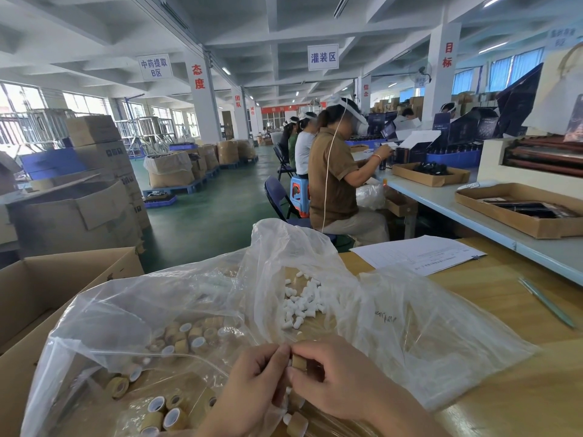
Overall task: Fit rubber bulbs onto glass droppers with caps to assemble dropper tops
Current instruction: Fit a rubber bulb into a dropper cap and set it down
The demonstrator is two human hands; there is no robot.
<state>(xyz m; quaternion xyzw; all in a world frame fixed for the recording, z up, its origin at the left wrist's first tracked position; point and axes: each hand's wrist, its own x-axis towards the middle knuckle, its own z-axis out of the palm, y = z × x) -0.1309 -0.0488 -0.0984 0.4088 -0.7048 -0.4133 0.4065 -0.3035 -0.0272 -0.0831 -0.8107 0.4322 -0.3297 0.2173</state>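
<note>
Wooden table point(530, 392) (paper point(416, 253) atop), green floor point(214, 212)

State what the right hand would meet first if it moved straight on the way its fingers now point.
The right hand, pinching a tan cap, points leftward at the left hand. It would meet those fingertips almost at once; they seem to touch the cap.

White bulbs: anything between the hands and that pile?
Nothing solid. Only loose folds of the clear bag lie between the bulbs and the left hand and right hand, which together hold a tan cap.
</note>
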